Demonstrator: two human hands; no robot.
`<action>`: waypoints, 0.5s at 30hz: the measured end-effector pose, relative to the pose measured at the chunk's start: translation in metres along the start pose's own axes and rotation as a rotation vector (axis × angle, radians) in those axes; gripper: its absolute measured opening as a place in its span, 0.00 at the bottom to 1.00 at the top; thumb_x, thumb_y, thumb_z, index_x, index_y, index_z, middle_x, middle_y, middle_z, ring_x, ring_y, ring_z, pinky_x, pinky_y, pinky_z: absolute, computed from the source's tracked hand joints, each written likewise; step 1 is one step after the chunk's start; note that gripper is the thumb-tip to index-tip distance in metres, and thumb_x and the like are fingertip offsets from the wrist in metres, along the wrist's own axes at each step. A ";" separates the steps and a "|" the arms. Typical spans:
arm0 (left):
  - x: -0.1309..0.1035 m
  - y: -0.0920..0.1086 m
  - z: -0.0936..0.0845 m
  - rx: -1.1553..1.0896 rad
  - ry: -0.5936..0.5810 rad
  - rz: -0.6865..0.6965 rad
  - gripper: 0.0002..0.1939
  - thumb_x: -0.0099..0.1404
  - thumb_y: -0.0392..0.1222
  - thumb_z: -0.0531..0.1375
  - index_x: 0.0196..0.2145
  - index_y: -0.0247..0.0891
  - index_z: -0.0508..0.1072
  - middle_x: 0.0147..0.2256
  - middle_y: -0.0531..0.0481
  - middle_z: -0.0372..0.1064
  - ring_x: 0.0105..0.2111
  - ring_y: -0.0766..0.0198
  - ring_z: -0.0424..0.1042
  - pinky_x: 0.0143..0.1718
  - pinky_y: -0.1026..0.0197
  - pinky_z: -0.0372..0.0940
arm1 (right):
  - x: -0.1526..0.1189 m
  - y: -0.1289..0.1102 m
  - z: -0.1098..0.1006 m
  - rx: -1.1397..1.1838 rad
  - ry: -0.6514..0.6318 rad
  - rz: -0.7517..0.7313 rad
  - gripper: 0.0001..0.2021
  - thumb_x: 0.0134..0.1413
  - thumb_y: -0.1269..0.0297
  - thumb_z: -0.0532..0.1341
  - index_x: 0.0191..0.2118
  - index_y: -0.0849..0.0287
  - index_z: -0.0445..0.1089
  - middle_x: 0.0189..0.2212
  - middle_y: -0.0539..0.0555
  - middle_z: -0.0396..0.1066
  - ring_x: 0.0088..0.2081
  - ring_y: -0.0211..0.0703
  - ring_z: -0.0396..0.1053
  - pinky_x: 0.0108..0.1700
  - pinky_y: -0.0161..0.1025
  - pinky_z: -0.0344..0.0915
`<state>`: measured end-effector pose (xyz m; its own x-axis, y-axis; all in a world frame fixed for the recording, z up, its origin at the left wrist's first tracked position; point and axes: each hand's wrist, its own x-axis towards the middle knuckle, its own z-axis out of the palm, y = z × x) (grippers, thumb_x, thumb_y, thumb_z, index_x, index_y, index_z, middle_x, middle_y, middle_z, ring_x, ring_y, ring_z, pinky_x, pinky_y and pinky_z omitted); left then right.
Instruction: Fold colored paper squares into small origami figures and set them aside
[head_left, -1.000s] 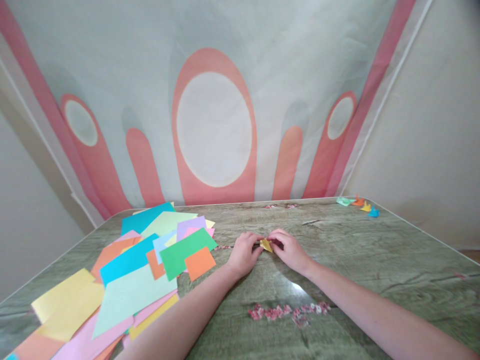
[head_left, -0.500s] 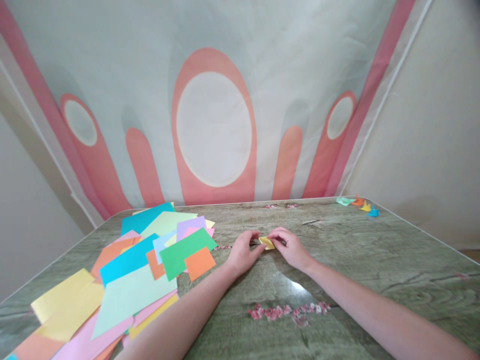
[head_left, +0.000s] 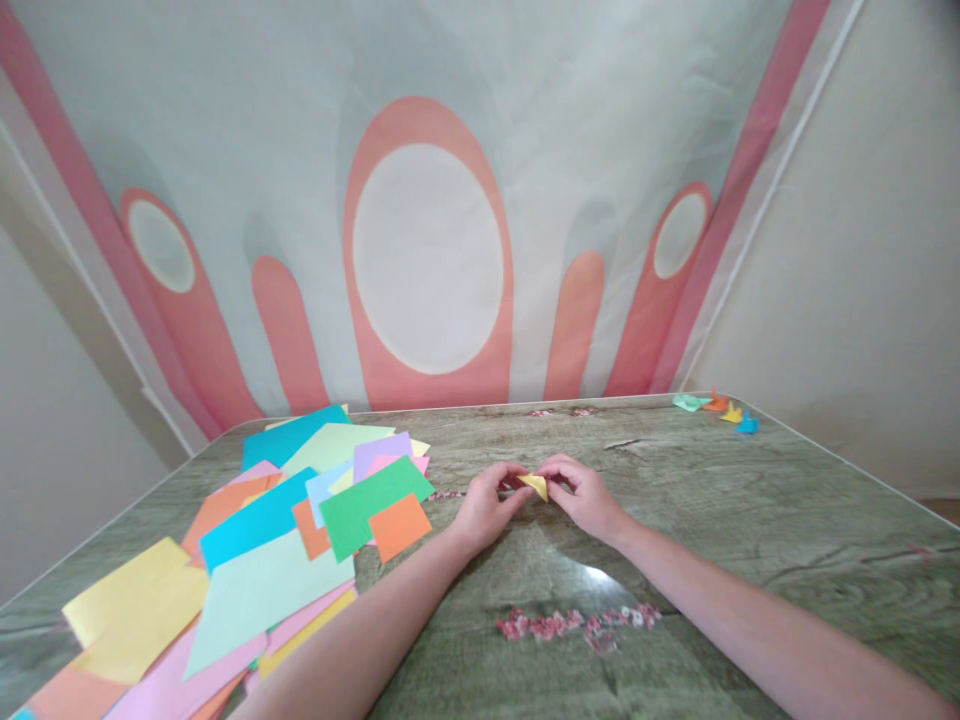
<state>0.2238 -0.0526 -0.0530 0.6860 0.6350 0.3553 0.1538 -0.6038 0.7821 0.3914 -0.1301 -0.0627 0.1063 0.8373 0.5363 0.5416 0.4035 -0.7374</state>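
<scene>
A small folded piece of yellow paper (head_left: 536,486) is between my two hands, just above the middle of the table. It now shows as a narrow triangle with a point towards me. My left hand (head_left: 487,505) pinches its left end with thumb and fingers. On the other side, my right hand (head_left: 581,497) grips the right end between thumb and forefinger. The fingertips partly cover the paper, so its finer folds cannot be made out.
Overlapping sheets of coloured paper (head_left: 270,600) spread over the table's left side, a small orange sheet (head_left: 400,527) nearest my left forearm. Several small folded paper figures (head_left: 731,412) stand at the far right corner. A patterned backdrop (head_left: 427,60) hangs behind the wood-grain table (head_left: 720,620).
The yellow paper has turned or been folded between my fingers, from a wider shape to a slimmer triangle. Both hands have barely shifted.
</scene>
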 end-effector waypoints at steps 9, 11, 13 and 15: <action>0.000 0.001 -0.001 0.013 0.036 0.042 0.09 0.60 0.43 0.57 0.37 0.37 0.71 0.33 0.50 0.71 0.32 0.66 0.69 0.36 0.64 0.63 | -0.002 -0.004 -0.001 0.095 -0.003 0.031 0.07 0.54 0.64 0.56 0.33 0.59 0.70 0.34 0.55 0.68 0.38 0.42 0.67 0.40 0.39 0.64; 0.000 0.001 -0.001 0.004 0.033 0.047 0.09 0.61 0.44 0.56 0.35 0.37 0.71 0.32 0.50 0.70 0.32 0.66 0.68 0.36 0.64 0.63 | -0.002 -0.002 0.001 0.078 0.016 0.035 0.07 0.54 0.63 0.57 0.32 0.59 0.70 0.34 0.55 0.68 0.37 0.42 0.67 0.40 0.39 0.65; 0.001 -0.001 -0.001 0.002 0.033 0.049 0.10 0.62 0.45 0.55 0.33 0.36 0.71 0.31 0.51 0.69 0.32 0.66 0.67 0.35 0.65 0.62 | -0.002 -0.001 0.002 0.056 0.018 0.030 0.07 0.54 0.62 0.57 0.32 0.58 0.70 0.34 0.55 0.68 0.37 0.42 0.67 0.40 0.40 0.65; 0.002 -0.003 -0.001 0.011 0.026 0.055 0.10 0.62 0.45 0.55 0.32 0.36 0.71 0.31 0.50 0.68 0.32 0.66 0.67 0.34 0.65 0.62 | -0.002 0.000 0.003 0.044 0.013 0.023 0.07 0.54 0.61 0.58 0.32 0.58 0.71 0.35 0.55 0.68 0.38 0.42 0.67 0.42 0.40 0.65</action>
<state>0.2238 -0.0491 -0.0544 0.6751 0.6125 0.4112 0.1239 -0.6436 0.7553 0.3888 -0.1309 -0.0649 0.1292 0.8421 0.5236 0.5021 0.3997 -0.7669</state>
